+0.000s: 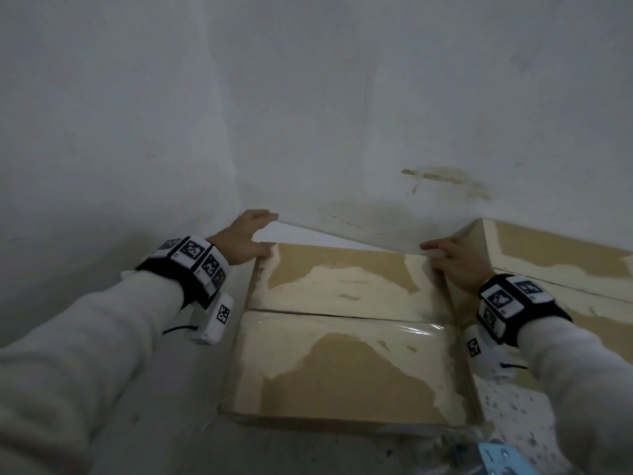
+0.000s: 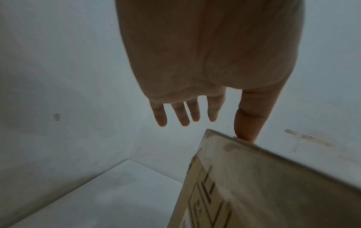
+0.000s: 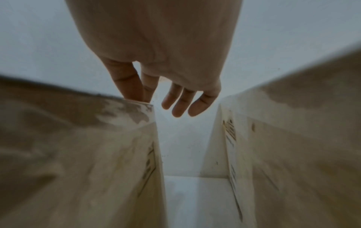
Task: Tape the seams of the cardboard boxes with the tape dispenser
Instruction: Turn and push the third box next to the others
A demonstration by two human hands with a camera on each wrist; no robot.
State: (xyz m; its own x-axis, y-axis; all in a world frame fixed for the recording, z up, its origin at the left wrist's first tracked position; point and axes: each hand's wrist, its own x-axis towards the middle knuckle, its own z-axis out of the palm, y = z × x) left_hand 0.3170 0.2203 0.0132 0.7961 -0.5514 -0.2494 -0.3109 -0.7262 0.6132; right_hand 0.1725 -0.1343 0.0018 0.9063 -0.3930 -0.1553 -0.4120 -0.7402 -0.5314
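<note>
A cardboard box (image 1: pixel 342 365) with torn, patchy flaps stands on the floor in the corner, and its centre seam (image 1: pixel 342 314) runs left to right. My left hand (image 1: pixel 253 234) is at the far left corner with straight fingers. Its thumb (image 2: pixel 246 123) touches the box edge (image 2: pixel 273 177) in the left wrist view. My right hand (image 1: pixel 445 257) rests on the far right corner, thumb and forefinger against the box (image 3: pixel 78 154), the other fingers (image 3: pixel 181 104) loose. Neither hand holds anything. A light blue object (image 1: pixel 496 455) is cut off by the bottom edge, and I cannot tell what it is.
A second cardboard box (image 1: pixel 555 262) stands close on the right, with a narrow gap (image 3: pixel 195 192) between the two. White walls (image 1: pixel 308 114) meet in a corner right behind the boxes. Bare pale floor (image 1: pixel 154 423) lies to the left.
</note>
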